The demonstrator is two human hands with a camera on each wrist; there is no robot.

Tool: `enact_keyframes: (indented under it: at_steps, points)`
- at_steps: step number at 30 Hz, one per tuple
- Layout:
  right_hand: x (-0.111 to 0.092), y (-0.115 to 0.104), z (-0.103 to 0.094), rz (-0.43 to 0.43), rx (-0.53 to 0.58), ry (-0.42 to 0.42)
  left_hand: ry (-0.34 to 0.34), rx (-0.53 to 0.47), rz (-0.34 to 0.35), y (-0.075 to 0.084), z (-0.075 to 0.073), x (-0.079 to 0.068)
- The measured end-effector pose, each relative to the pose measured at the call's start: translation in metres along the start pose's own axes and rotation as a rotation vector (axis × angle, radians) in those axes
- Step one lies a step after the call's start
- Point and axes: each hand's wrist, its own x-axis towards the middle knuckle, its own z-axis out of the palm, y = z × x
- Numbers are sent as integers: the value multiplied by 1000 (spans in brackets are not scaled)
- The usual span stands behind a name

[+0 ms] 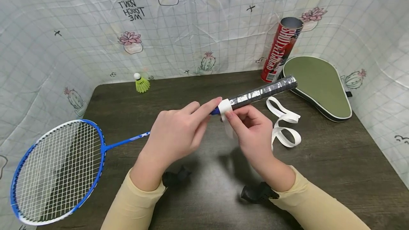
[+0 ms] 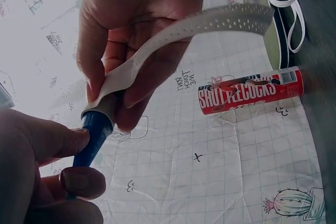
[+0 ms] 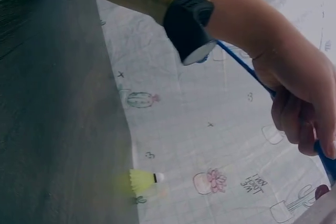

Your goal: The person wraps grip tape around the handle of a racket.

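Observation:
A blue badminton racket is held above the table, its strung head at the left and its dark, shiny handle pointing up to the right. My left hand grips it by the blue cone below the handle, thumb and fingers pinching the cone in the left wrist view. A white perforated grip tape is wrapped round the handle's lower end. With thumb and fingers, my right hand pinches this tape close against the handle. The tape's loose length trails off behind the right hand.
White tape coils lie on the dark table right of my right hand. A red shuttlecock tube stands at the back right, beside a green paddle case. A yellow shuttlecock sits near the back left edge.

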Motion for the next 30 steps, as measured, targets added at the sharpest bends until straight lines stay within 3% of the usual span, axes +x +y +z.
enact_keyframes:
  at_steps: [3,9,16,19,25,27,30]
  points:
    - [-2,4,1,19,34,-18,-20,-6,-15,1,-1,0]
    - [-4,7,1,130,150,-137,-41,-28,-62,0,-2,-1]
    - [-2,6,0,180,163,-167,-78,-105,-73,-1,-7,-1]
    - [-1,8,-1,198,162,-200,-122,-119,-75,-2,-9,-2]
    - [0,10,-5,288,299,-293,-261,-168,-94,-3,-14,0]
    - [0,8,-6,308,299,-303,-284,-181,-107,-3,-15,-1]
    - [0,5,-5,315,253,-295,-244,-177,-106,-2,-16,-3]
